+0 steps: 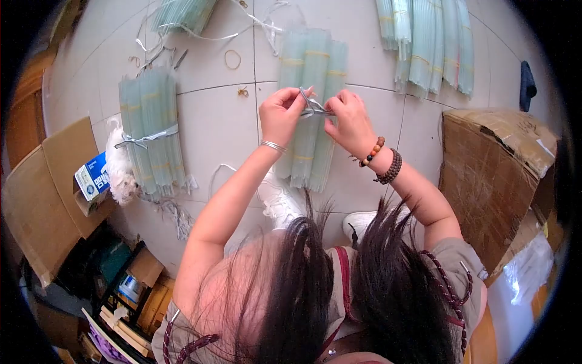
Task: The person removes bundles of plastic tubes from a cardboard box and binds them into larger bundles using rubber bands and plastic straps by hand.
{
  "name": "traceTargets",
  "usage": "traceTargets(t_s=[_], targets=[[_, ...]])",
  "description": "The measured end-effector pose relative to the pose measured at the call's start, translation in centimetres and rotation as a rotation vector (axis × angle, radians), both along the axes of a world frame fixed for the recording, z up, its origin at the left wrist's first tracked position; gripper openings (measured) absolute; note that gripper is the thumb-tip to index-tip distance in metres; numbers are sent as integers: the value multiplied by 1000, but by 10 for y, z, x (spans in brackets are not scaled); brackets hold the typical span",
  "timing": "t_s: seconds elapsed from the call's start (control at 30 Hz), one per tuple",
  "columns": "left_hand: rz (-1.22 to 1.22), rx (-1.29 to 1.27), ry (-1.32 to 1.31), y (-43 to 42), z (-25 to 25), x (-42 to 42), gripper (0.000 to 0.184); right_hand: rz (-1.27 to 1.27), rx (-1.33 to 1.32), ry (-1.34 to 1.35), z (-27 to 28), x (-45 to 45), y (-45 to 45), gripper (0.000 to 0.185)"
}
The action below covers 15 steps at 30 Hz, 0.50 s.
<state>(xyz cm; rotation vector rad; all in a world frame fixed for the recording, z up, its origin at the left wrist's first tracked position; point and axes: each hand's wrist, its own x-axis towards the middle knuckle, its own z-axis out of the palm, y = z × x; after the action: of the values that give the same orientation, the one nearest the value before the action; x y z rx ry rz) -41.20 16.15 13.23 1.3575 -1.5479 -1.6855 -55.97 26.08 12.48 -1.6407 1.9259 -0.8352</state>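
Note:
A bundle of pale green translucent plastic strips (303, 161) lies on the tiled floor in front of me, gathered in several rubber-banded clusters. A grey-white plastic tie string (313, 111) crosses over its middle, with a loop standing up. My left hand (280, 116) pinches the string on the left side of the bundle, thumb and fingers pressed together. On the right, my right hand (353, 123) is closed on the string close to the crossing, its fingers curled. Both hands are just above the strips. The exact form of the knot is partly hidden by the fingers.
A tied bundle (150, 136) lies at left, beside a small white dog (120, 161). More strips (427, 45) lie at upper right. A rubber band (232, 59) and loose string (242, 31) are on the floor. Cardboard boxes (485, 182) (57, 194) flank me.

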Motion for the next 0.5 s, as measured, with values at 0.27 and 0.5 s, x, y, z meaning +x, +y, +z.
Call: traceTargets(t_s=[0.27, 0.5], targets=[[-13, 38, -19, 3, -2, -2, 13, -90, -167, 281, 0, 16, 6, 16], [-14, 52, 61, 0, -7, 1, 17, -119, -132, -129, -3, -8, 8, 9]])
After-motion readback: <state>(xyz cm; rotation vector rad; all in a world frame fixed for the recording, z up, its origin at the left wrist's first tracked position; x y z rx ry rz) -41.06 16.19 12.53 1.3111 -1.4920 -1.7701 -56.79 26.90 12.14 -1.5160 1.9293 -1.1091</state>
